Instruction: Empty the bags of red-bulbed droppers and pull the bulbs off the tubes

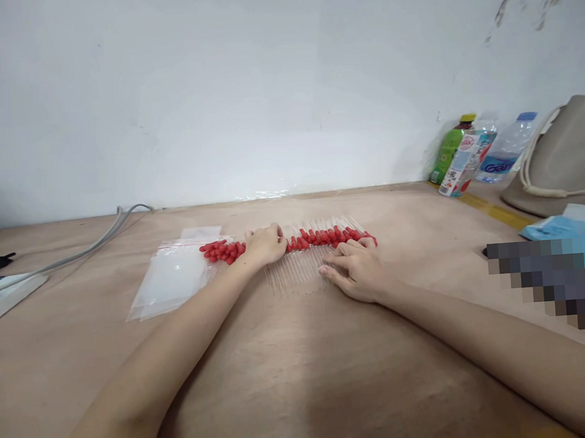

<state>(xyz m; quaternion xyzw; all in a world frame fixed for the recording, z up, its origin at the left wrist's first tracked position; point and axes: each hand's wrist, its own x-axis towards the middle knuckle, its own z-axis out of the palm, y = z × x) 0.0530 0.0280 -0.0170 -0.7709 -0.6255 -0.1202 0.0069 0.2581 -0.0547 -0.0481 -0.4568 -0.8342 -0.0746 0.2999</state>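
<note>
A row of clear droppers with red bulbs (324, 237) lies across the wooden table (294, 379), with clear stems pointing toward me. My left hand (265, 245) rests on the row near its middle, fingers curled over some red bulbs. My right hand (355, 268) lies flat with fingers stretched on the clear stems (296, 275) at the right part of the row. A loose bunch of red bulbs (222, 250) sits left of my left hand, on a stack of clear zip bags (171, 281).
Several drink bottles (468, 153) stand at the back right by the white wall. A beige bag (568, 153) and a blue packet (568, 223) are at the right edge. A grey cable (89, 246) and a white device (2, 296) lie at the left.
</note>
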